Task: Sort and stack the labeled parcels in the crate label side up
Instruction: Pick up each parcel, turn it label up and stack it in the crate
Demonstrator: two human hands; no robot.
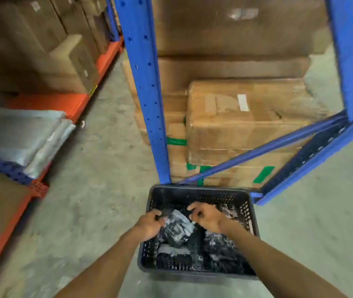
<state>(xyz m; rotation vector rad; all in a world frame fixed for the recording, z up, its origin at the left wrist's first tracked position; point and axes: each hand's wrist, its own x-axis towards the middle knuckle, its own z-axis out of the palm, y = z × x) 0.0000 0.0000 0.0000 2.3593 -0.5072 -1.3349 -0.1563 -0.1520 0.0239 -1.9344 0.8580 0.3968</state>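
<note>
A black perforated plastic crate (pixel 195 190) stands on the concrete floor in front of me. Several dark plastic-wrapped parcels (pixel 220 246) lie inside it. One shiny grey-black parcel (pixel 176 225) sits on top near the middle. My left hand (pixel 149 224) is closed on that parcel's left edge. My right hand (pixel 206 215) hovers over its right end with curled, spread fingers, and I cannot tell if it touches the wrap. No label is readable in this blurred view.
A blue rack upright (pixel 147 93) stands just behind the crate, with a slanted blue brace (pixel 263 149) to its right. Taped cardboard boxes (pixel 242 123) are stacked behind. An orange-beamed shelf (pixel 48 102) with boxes and grey bags (pixel 20 136) runs along the left.
</note>
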